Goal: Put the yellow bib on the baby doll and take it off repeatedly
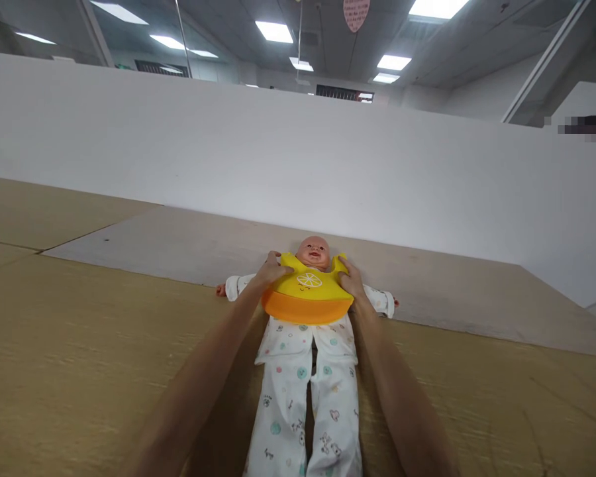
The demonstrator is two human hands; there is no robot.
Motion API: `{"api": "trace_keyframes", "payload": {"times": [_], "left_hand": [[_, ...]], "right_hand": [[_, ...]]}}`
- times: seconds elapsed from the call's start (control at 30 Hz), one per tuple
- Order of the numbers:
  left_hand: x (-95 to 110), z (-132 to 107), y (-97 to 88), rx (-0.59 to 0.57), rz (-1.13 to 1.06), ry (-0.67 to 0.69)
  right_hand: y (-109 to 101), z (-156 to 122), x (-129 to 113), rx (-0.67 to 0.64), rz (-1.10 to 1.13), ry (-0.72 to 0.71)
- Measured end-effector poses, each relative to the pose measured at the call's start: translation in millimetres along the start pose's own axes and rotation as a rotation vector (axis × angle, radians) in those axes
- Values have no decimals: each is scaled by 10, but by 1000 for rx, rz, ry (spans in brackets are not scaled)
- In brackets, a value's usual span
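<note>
A baby doll (314, 252) lies on its back with its arms spread, dressed in white printed pajamas (302, 384). Over its chest lies a yellow bib (302, 283) with a white citrus slice design and an orange catch pocket along the bottom. My left hand (273, 270) grips the bib's upper left side, thumb on the front. On the opposite side my right hand (350, 277) holds the bib's upper right edge, fingers wrapped behind it. Both neck straps rise apart on either side of the doll's head. Whatever is behind the bib is hidden.
The doll rests on a tan wooden surface (104, 358) with a greyish panel (451, 291) across it. Behind stands a low white wall (258, 159), with glass panes above it. A pink heart-shaped paper (356, 13) hangs up there.
</note>
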State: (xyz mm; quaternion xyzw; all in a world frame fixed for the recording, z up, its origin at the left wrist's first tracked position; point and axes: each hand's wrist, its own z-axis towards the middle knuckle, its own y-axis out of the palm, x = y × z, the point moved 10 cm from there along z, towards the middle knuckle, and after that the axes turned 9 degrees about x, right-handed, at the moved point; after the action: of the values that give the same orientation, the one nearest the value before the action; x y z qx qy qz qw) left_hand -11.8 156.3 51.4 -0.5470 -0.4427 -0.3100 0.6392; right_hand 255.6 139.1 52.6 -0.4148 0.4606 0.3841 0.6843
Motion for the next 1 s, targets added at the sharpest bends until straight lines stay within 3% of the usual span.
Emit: {"api": "trace_keyframes", "payload": {"times": [0.13, 0.37, 0.53, 0.8, 0.9, 1.0], "left_hand": [[82, -103, -121, 22, -10, 83], [188, -164, -326, 66, -64, 151], [219, -197, -351, 98, -70, 138], [-85, -414, -132, -126, -334, -164], [-29, -501, -72, -198, -450, -185], [11, -544, -32, -256, -394, -148]], "right_hand": [[-2, 7, -6, 0, -25, 19], [113, 13, -27, -121, -64, 53], [109, 60, -10, -106, -10, 19], [174, -14, 177, -207, 26, 145], [169, -43, 180, -238, 5, 182], [157, -70, 144, -265, 3, 190]]}}
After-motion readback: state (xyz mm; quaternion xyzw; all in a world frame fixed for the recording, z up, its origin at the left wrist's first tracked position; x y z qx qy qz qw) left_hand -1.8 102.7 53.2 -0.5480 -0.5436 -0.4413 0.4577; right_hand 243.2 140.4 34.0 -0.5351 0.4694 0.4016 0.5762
